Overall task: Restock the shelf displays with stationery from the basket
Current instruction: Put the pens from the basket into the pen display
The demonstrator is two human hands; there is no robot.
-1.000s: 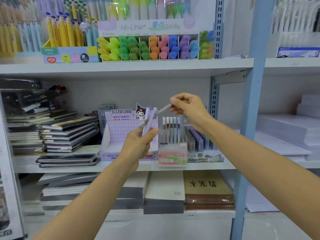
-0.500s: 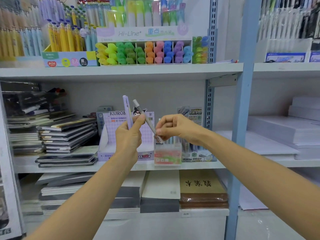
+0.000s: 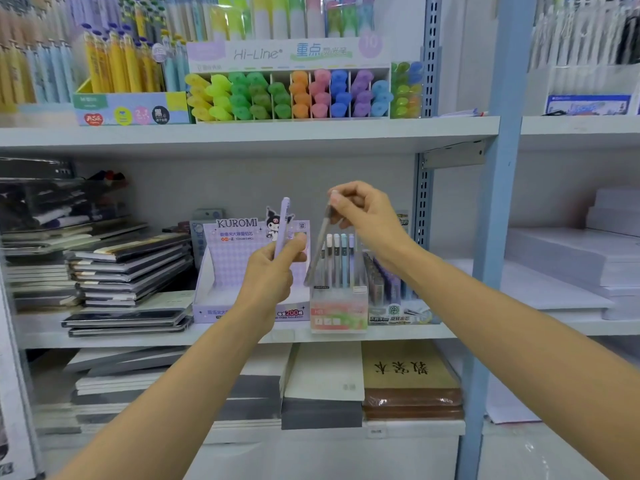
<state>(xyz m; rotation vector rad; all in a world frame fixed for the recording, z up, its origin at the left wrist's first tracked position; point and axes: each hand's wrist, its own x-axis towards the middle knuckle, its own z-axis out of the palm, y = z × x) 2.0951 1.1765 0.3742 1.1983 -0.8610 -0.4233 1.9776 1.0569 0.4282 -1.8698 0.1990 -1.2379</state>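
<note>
Left hand: at about 7 o'clock of the frame centre, in front of the Kuromi box.
Left fingers: curled round the lower part of the lilac pen, thumb pressed along its side.
Lilac pen: nearly upright, its free end toward 12 o'clock, standing clear above the fist.
Right hand: at about 2 o'clock of the left hand, the 2 hands apart.
Right fingers: thumb and fingertips pinch the top end of the grey pen; the other fingers are curled in.
Grey pen: hangs slanted toward 7 o'clock from the pinch. Its lower end is at the left upper edge of the clear pen box; I cannot tell whether it touches.
Clear pen box: on the middle shelf, just beside the Kuromi box at its 3 o'clock, with pastel pens standing upright in it.
Notebooks: stacked flat at 9 o'clock of the Kuromi box.
Highlighter display: on the shelf above, at 12 o'clock, its caps sorted by colour.
Blue post: upright at 3 o'clock of the right hand.
Paper reams: stacked beyond the post, farther toward 3 o'clock.
Brown book: flat on the lower shelf, at 5 o'clock of the clear pen box.
</note>
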